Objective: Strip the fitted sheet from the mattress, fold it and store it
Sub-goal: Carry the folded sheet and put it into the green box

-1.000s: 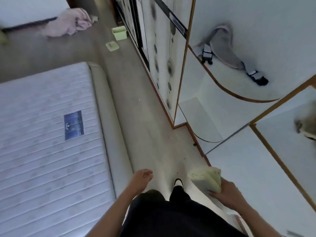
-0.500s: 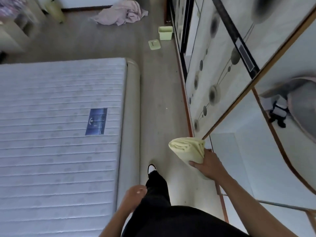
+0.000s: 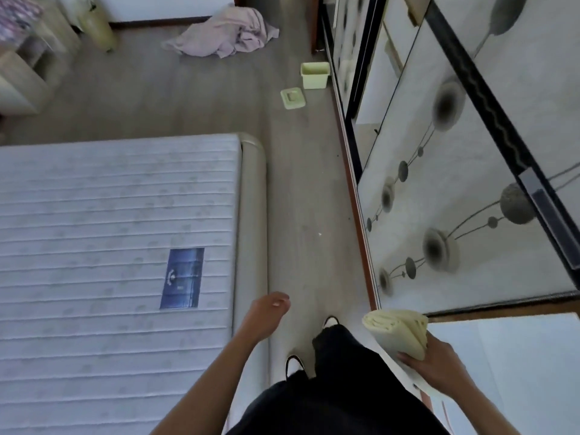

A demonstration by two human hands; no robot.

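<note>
The folded pale yellow fitted sheet [image 3: 400, 332] is a compact bundle at the lower right, and my right hand [image 3: 434, 361] grips it from below and behind. It hangs beside the wardrobe's sliding doors [image 3: 470, 183]. The bare white quilted mattress [image 3: 110, 246] with a blue label fills the left side. My left hand [image 3: 266, 312] hangs loose and holds nothing, over the bed's padded edge. My legs and shoes stand in the aisle between bed and wardrobe.
A pink crumpled cloth [image 3: 226, 32] lies on the floor at the far end. A small green bin [image 3: 314, 75] and its lid [image 3: 292, 97] sit near the wardrobe base. A wooden nightstand [image 3: 28, 67] stands at the upper left.
The view has swung back toward the aisle and the wardrobe's sliding doors. My right hand with the sheet has dropped lower and to the right since half a second ago. My left hand swung forward.
</note>
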